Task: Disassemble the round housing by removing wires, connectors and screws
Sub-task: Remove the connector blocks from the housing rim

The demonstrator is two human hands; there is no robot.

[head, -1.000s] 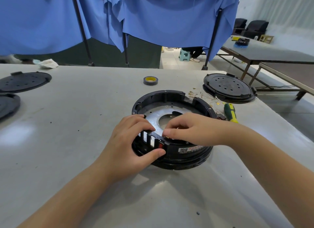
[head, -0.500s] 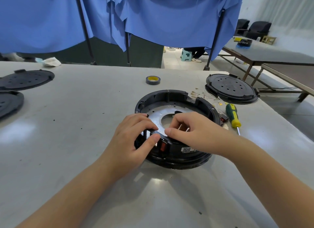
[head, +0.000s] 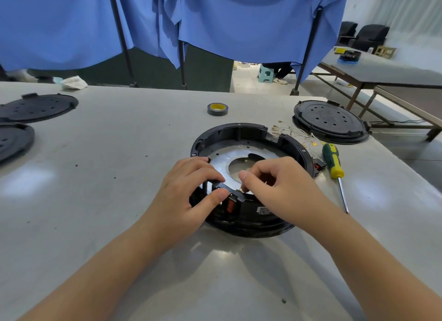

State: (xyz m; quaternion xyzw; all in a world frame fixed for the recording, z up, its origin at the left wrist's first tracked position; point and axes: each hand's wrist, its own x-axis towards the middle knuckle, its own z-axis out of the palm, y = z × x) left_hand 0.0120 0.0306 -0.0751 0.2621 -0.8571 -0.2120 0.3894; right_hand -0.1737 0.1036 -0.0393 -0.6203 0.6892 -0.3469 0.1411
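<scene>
A round black housing (head: 241, 133) lies open on the grey table (head: 119, 153), with a silver metal ring plate (head: 239, 155) inside it. My left hand (head: 189, 191) grips the housing's near rim, thumb outside and fingers over the top, beside a red part (head: 230, 205) set in the rim. My right hand (head: 279, 184) reaches inside the near rim with curled fingers and pinches a small brass-coloured connector (head: 243, 189). Loose wires with brass terminals (head: 289, 131) lie behind the housing.
A green and yellow screwdriver (head: 333, 161) lies to the right of the housing. A black lid (head: 330, 121) sits at the back right, two more black lids (head: 38, 108) at the left. A roll of tape (head: 217, 109) lies behind. The table's right edge is near.
My right hand has moved from the outside of the near rim to the inside and now pinches a small connector. My left thumb has risen onto the rim's top edge.
</scene>
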